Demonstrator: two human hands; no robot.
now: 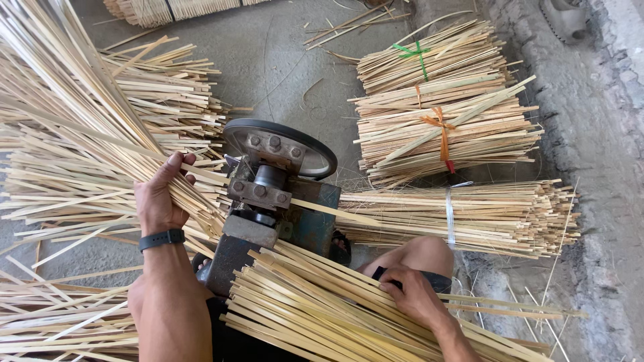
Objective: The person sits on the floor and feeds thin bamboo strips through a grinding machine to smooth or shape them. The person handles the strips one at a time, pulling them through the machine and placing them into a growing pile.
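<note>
Left hand [159, 198] clamped on a sheaf of bamboo strips [80, 134] beside the splitting machine [272, 184]; right hand [410, 295] — fingers curled — grips the lap pile [315, 308]

I see one view only, from my head camera: it looks steeply down, close over the machine [278, 184] and floor [282, 53], strips all around.

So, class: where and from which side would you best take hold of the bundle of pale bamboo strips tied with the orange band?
Grip the bundle of pale bamboo strips at its middle, over the orange band, coming from above. It lies flat atop other bundles, and the band keeps the strips together there, so the ends probably stay balanced.
</note>
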